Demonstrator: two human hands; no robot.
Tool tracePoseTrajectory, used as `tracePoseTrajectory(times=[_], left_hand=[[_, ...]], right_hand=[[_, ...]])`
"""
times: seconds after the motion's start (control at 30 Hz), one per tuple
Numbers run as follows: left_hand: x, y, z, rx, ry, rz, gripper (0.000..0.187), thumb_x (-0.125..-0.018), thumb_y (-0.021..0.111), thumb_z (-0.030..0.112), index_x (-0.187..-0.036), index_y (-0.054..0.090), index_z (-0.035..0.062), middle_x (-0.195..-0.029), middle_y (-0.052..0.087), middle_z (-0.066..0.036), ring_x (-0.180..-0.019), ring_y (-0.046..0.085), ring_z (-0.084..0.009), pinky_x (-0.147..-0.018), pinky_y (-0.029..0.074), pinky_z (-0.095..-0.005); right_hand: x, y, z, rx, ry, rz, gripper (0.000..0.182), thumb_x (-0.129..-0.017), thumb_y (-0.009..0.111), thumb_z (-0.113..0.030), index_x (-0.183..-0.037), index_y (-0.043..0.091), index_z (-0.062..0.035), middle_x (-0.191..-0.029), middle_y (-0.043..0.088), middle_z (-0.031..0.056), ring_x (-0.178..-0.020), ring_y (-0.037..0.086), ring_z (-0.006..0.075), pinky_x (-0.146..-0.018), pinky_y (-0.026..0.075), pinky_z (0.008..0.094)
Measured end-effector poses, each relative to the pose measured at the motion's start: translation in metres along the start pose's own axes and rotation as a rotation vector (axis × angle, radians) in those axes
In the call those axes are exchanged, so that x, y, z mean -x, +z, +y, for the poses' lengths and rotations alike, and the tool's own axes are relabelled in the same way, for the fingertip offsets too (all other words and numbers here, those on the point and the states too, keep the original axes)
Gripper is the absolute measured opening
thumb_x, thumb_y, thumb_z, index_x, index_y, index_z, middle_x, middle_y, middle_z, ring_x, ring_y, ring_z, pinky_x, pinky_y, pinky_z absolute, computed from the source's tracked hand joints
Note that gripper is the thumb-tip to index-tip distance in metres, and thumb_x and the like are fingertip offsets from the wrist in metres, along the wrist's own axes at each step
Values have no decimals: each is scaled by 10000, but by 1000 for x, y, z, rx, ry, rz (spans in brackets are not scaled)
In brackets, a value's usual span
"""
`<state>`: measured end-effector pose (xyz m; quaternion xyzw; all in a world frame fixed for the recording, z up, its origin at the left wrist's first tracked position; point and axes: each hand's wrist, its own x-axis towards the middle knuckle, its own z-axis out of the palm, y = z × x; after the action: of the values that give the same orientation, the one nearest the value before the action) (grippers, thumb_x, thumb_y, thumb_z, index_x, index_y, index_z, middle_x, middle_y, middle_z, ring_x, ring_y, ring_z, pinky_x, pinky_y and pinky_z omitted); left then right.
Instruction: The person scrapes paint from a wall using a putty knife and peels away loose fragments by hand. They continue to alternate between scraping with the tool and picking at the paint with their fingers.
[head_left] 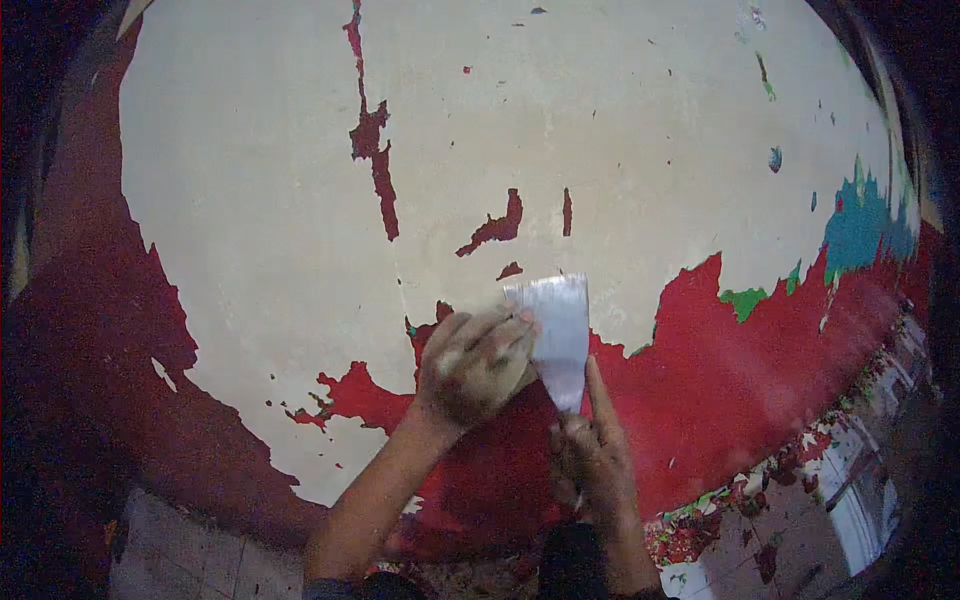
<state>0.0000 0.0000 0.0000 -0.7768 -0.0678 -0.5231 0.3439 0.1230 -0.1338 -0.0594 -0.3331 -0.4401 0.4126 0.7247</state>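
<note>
A wide metal scraper (pixel 562 335) stands with its blade edge up against the pale bare part of the wall (pixel 260 200), just above the red paint (pixel 740 370). My right hand (pixel 590 450) is wrapped round its lower end, one finger stretched along the blade's right side. My left hand (pixel 478 365) is at the blade's left edge, its fingertips touching the metal; its fingers are slightly blurred and look closed on the blade. The handle is mostly hidden by my right hand.
Leftover red patches (pixel 490 228) dot the pale surface. Teal paint (pixel 862 225) and some green show at the right. Paint flakes (pixel 690 535) lie along the wall's foot on the tiled floor (pixel 190 550). Darker red paint (pixel 110 330) covers the left side.
</note>
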Motion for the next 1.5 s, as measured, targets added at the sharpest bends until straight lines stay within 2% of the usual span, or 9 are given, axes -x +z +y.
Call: tracePoseTrajectory(times=[0.37, 0.47, 0.83, 0.97, 1.0, 1.1, 1.37, 1.4, 1.5], left_hand=[[6, 7, 18, -70, -105, 44, 244, -724, 648, 335, -869, 677, 141, -894, 635, 5, -876, 628, -201, -720, 473, -360], [-5, 4, 2, -75, -39, 83, 248, -691, 667, 337, -858, 679, 154, -875, 636, 14, -859, 633, -196, -714, 482, -344], [4, -1, 6, -44, -64, 63, 169, -698, 694, 211, -846, 672, 132, -928, 650, -47, -799, 630, -223, -630, 494, -370], [3, 1, 4, -26, -119, -14, 300, -626, 713, 168, -922, 670, 139, -900, 675, -37, -839, 655, -198, -681, 511, -335], [20, 14, 8, 274, -228, -79, 348, -631, 710, 178, -973, 654, 143, -965, 663, -24, -910, 636, -195, -705, 504, -324], [1, 11, 9, 114, -84, -10, 311, -682, 718, 185, -977, 635, 130, -929, 643, -35, -807, 632, -215, -671, 508, -355], [-31, 12, 13, 69, 29, -64, 208, -723, 664, 165, -920, 632, 108, -1022, 623, -22, -986, 592, -187, -724, 496, -338], [-32, 9, 19, 110, -45, 7, 233, -701, 676, 263, -904, 677, 149, -998, 650, 2, -927, 624, -187, -725, 492, -354], [-16, 24, 21, 80, 59, -31, 228, -714, 674, 263, -903, 671, 135, -1002, 649, -19, -913, 626, -203, -731, 493, -358]], right_hand=[[4, -11, -17, 186, 18, -38, 684, -908, 529, -196, -1461, 132, -132, -744, 454, -33, -546, 384, 43, -469, 323, 183], [-7, -9, -13, 113, -63, -68, 738, -868, 593, -259, -1452, 168, -107, -688, 439, -32, -482, 371, 47, -408, 305, 201], [-14, -10, 2, 259, -119, -55, 691, -892, 542, -294, -1449, 183, -99, -644, 426, -40, -511, 401, 55, -427, 327, 213], [0, 4, -13, 259, -73, 15, 698, -882, 552, -306, -1448, 195, -111, -649, 445, -27, -510, 408, 59, -429, 332, 207], [1, 3, -8, 196, -71, 31, 699, -883, 549, -304, -1450, 187, -113, -649, 449, -23, -506, 412, 61, -423, 335, 208], [11, -8, 13, 61, -59, 62, 705, -889, 540, -300, -1454, 157, -125, -652, 457, -11, -488, 419, 66, -401, 344, 209], [2, -10, -6, -42, 27, 109, 713, -903, 528, -222, -1462, 87, -185, -693, 473, 10, -403, 386, 68, -323, 327, 208], [3, -14, -1, 6, -26, 102, 677, -911, 505, -236, -1461, 123, -140, -772, 536, 4, -570, 438, 60, -459, 341, 185], [13, -14, -2, -22, 8, 126, 644, -927, 472, -211, -1462, 117, -153, -723, 500, -14, -543, 410, 51, -442, 317, 178]])
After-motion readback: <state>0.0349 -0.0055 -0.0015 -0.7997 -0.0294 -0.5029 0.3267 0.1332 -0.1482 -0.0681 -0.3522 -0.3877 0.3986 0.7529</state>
